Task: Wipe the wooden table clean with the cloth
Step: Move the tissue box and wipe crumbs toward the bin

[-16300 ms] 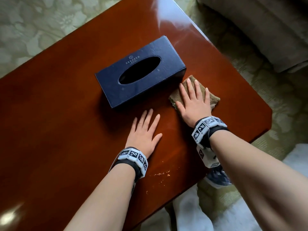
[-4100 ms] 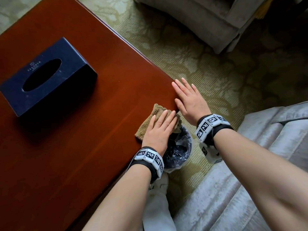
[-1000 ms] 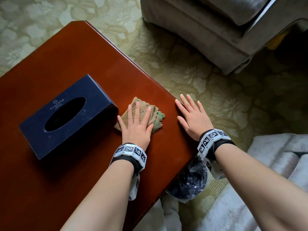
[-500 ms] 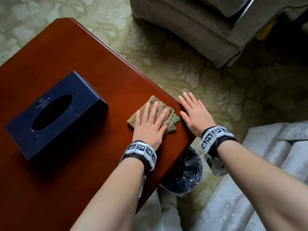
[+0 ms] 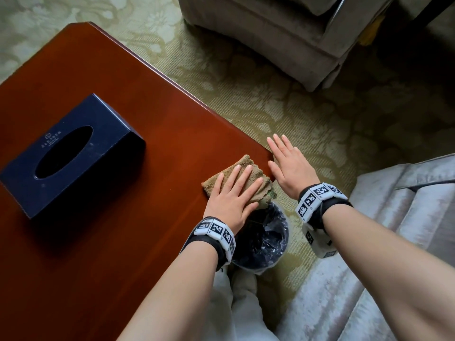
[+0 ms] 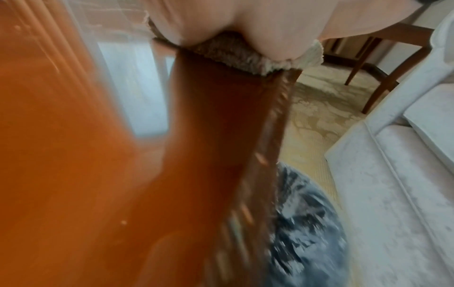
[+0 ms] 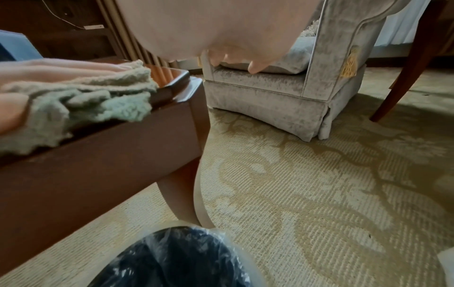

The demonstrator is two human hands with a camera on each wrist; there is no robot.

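Observation:
The brown-green cloth (image 5: 248, 168) lies folded at the near right corner of the glossy wooden table (image 5: 138, 94), part of it hanging over the edge. My left hand (image 5: 234, 190) presses flat on it with straight fingers. The right wrist view shows the cloth (image 7: 81, 99) bunched on the table rim (image 7: 110, 155); in the left wrist view the cloth (image 6: 233, 54) sits under my palm. My right hand (image 5: 288, 161) hovers flat just past the table's corner, above the carpet, holding nothing.
A dark blue tissue box (image 5: 66, 153) stands on the table's left part. A bin lined with a black bag (image 5: 261, 239) sits on the carpet directly below the cloth. A grey armchair (image 5: 283, 33) is beyond, a pale sofa (image 5: 394, 242) at right.
My left hand has slid the cloth toward the near right table edge, over the bin. The right hand has shifted off the table's corner.

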